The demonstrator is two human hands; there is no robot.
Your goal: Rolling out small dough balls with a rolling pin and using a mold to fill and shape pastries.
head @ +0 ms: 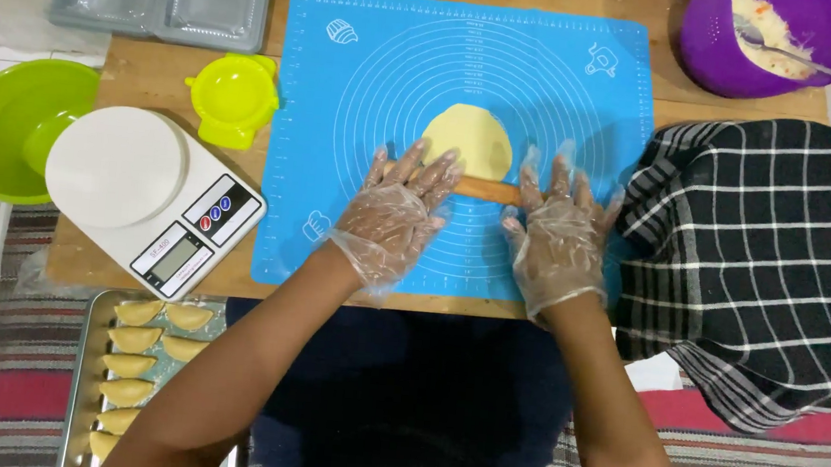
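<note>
A flat round of pale yellow dough [468, 138] lies on a blue baking mat [368, 89]. A thin wooden rolling pin [488, 188] lies across the dough's near edge. My left hand [395, 212] and my right hand [558, 231], both in clear plastic gloves, press flat on the pin's two ends with fingers spread.
A white kitchen scale [143, 195], a yellow-green dumpling press [235, 98] and a green bowl [4, 127] sit at left. A metal tray [84, 375] of folded pastries is near left. A purple bowl [768, 44] with filling and a spoon stands far right, beside a black checked cloth [764, 254].
</note>
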